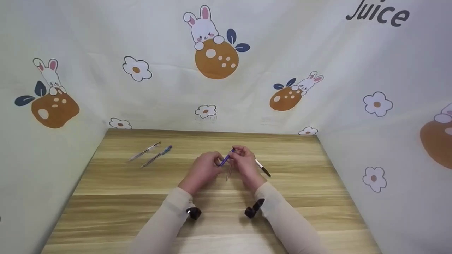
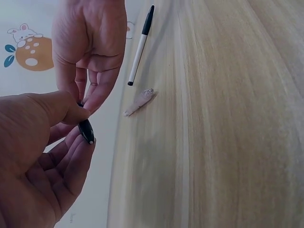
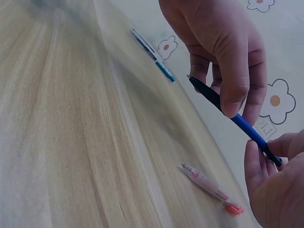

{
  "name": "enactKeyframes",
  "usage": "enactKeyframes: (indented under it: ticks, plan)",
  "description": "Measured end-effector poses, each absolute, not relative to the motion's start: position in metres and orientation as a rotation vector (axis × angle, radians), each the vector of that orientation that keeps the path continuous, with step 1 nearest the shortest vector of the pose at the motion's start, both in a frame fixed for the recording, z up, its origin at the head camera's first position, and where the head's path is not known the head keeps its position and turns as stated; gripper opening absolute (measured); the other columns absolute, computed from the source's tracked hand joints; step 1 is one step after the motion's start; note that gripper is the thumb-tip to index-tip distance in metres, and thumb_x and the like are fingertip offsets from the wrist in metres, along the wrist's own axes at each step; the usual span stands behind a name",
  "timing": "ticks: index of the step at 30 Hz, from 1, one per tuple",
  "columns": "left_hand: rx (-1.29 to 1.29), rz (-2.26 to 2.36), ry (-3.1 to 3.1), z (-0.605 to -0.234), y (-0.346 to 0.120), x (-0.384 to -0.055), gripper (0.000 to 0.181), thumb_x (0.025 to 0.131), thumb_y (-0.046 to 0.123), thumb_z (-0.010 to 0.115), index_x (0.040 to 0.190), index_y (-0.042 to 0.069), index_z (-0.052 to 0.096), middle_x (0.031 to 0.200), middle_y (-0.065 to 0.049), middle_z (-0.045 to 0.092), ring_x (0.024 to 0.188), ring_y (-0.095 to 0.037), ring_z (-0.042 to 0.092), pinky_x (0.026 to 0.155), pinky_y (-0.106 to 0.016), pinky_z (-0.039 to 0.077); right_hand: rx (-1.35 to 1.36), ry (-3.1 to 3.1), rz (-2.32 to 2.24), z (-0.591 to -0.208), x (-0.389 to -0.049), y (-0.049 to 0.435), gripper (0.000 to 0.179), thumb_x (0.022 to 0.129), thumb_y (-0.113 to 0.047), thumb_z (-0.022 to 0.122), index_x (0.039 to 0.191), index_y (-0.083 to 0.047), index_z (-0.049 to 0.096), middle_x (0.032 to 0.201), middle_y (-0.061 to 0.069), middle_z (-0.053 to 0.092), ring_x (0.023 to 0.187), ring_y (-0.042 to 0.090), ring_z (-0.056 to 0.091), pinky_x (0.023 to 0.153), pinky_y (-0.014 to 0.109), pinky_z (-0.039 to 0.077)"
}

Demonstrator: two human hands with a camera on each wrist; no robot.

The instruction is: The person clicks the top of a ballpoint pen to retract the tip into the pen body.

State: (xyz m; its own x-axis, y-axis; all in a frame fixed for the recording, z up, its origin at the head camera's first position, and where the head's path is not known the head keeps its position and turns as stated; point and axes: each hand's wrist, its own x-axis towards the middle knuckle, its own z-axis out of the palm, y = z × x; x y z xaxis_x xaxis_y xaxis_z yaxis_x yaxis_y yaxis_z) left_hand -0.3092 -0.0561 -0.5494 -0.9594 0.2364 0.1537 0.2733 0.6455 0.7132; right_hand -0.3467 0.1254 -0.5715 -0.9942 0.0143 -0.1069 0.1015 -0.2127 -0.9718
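Both hands hold a blue retractable ballpoint pen point(image 1: 226, 159) just above the table's far middle. In the right wrist view the pen point(image 3: 244, 127) slants, its black grip and metal point towards the upper left. My left hand point(image 1: 205, 166) pinches it near the black grip, between thumb and fingers. My right hand point(image 1: 244, 163) pinches the opposite end, at the push button. Below the hands lies a clear pinkish pen point(image 3: 206, 184) with an orange-red end. A white pen with a black cap point(image 1: 263, 167) lies beside the right hand, partly hidden by it in the head view.
Two clear pens lie on the left of the wooden table point(image 1: 116, 208): one with a dark end point(image 1: 145, 151) and one with a blue end point(image 1: 157, 156). Pale printed cloth point(image 1: 162, 95) stands around the table's back and sides.
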Motion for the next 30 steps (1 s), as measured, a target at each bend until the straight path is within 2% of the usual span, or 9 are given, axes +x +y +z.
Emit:
enactKeyframes:
  ticks: [5,11,20,24,30]
  plan:
    - [-0.438,-1.305,-2.779,-0.551,-0.056,-0.309,0.019,0.09,0.005,0.087,0.106,0.008,0.076,0.091,-0.002,0.075,0.082,-0.018,0.067,0.076,-0.04,0.059,0.132,1.956,-2.385,-0.571,-0.348,0.126,0.039,0.098,0.008,0.074,0.135,0.01,0.062,0.104,0.008,0.071,0.087,0.016,0.074,0.095,0.045,0.065]
    - [-0.421,-1.452,-2.75,-0.553,-0.057,-0.307,0.02,0.091,0.004,0.086,0.107,0.005,0.075,0.092,-0.003,0.075,0.078,-0.016,0.068,0.071,-0.035,0.059,0.097,1.974,-2.364,-0.572,-0.35,0.127,0.031,0.097,0.006,0.075,0.127,0.001,0.068,0.106,0.009,0.071,0.09,0.018,0.074,0.097,0.047,0.064]
    - [-0.332,-1.713,-2.706,-0.558,-0.055,-0.303,0.022,0.092,0.001,0.08,0.112,0.005,0.073,0.093,-0.003,0.075,0.082,-0.016,0.071,0.069,-0.031,0.058,0.066,1.98,-2.291,-0.568,-0.348,0.129,0.043,0.098,0.005,0.074,0.14,0.008,0.062,0.108,0.008,0.07,0.091,0.017,0.072,0.093,0.041,0.063]
    - [-0.336,-1.78,-2.672,-0.561,-0.054,-0.302,0.024,0.09,-0.001,0.079,0.112,0.003,0.072,0.094,-0.005,0.075,0.084,-0.017,0.071,0.072,-0.031,0.06,0.055,1.982,-2.267,-0.568,-0.349,0.131,0.038,0.099,0.005,0.074,0.136,0.004,0.066,0.108,0.008,0.07,0.092,0.018,0.072,0.093,0.041,0.063]
    - [-0.317,-1.848,-2.636,-0.565,-0.053,-0.301,0.025,0.089,-0.002,0.079,0.112,0.001,0.071,0.095,-0.005,0.074,0.086,-0.017,0.071,0.077,-0.031,0.06,0.01,2.0,-2.227,-0.567,-0.35,0.133,0.033,0.1,0.003,0.074,0.133,0.001,0.07,0.108,0.009,0.07,0.094,0.018,0.071,0.097,0.047,0.061]
